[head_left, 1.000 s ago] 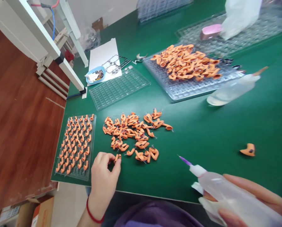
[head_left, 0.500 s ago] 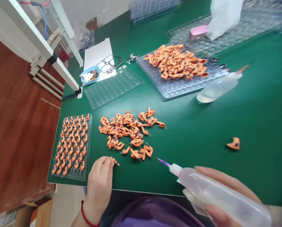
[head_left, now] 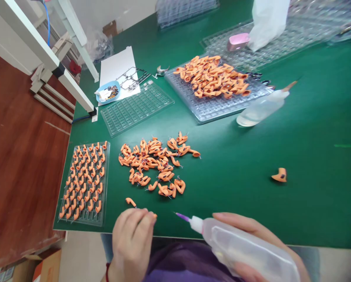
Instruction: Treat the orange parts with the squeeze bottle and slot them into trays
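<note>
Near the front edge of the green table, my left hand point(head_left: 134, 237) has its fingers pinched together on a small orange piece point(head_left: 155, 216), mostly hidden by the fingertips. Just above those fingers lies a single curved orange piece point(head_left: 130, 201). My right hand point(head_left: 260, 235) is wrapped round a translucent squeeze bottle point(head_left: 248, 250), whose thin needle tip on a purple base points left toward my left hand without touching it. Beyond both hands is a loose pile of orange pieces point(head_left: 147, 161). One more orange piece point(head_left: 280, 175) lies apart on the right.
At the left, a clear tray point(head_left: 103, 196) holds rows of orange pieces. Farther back are an unfilled tray point(head_left: 137, 105), a blue dish point(head_left: 115, 98), stacked trays point(head_left: 203, 115) under an orange heap, a second bottle point(head_left: 256, 110) and a pink object point(head_left: 238, 41).
My left hand has moved right, and an orange piece now lies on the table above it. My right hand has brought the bottle left, closer to my left hand. The view has shifted slightly.
</note>
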Action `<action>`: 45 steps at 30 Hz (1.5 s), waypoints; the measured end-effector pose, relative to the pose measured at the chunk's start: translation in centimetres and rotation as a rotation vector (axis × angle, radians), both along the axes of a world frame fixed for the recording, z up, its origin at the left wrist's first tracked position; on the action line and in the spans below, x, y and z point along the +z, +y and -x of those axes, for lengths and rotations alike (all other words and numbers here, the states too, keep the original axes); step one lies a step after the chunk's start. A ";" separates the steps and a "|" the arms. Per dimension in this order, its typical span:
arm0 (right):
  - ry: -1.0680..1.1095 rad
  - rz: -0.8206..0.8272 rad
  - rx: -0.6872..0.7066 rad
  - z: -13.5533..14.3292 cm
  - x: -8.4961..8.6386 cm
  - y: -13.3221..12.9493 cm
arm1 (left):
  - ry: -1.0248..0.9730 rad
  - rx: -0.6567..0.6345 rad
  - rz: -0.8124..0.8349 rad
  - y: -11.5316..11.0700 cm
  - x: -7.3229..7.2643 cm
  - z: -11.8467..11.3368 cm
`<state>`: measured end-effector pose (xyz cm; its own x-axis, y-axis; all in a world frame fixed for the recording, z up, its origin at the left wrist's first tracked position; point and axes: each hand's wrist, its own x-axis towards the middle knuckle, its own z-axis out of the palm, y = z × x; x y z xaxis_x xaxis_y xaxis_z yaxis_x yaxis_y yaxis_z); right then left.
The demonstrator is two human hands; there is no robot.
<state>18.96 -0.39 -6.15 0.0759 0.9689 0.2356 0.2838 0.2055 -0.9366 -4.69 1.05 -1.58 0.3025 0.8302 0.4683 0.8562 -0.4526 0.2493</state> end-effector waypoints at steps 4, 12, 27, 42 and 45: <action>-0.026 -0.058 0.084 0.5 -0.4 -0.3 | 0.017 -0.020 -0.019 -0.9 -0.9 -1.4; -0.110 -0.083 0.140 0.4 -0.5 -0.3 | 0.000 0.011 -0.002 -0.9 -1.1 -1.6; -0.168 -0.088 0.137 0.1 -0.8 -0.3 | -0.014 0.043 0.004 -1.0 -1.2 -1.8; -0.146 -0.083 0.113 0.3 -0.6 -0.4 | -0.022 0.033 0.015 -0.9 -1.2 -1.8; -0.143 -0.083 0.107 0.4 -0.7 -0.5 | -0.021 0.037 0.016 -0.9 -1.2 -1.8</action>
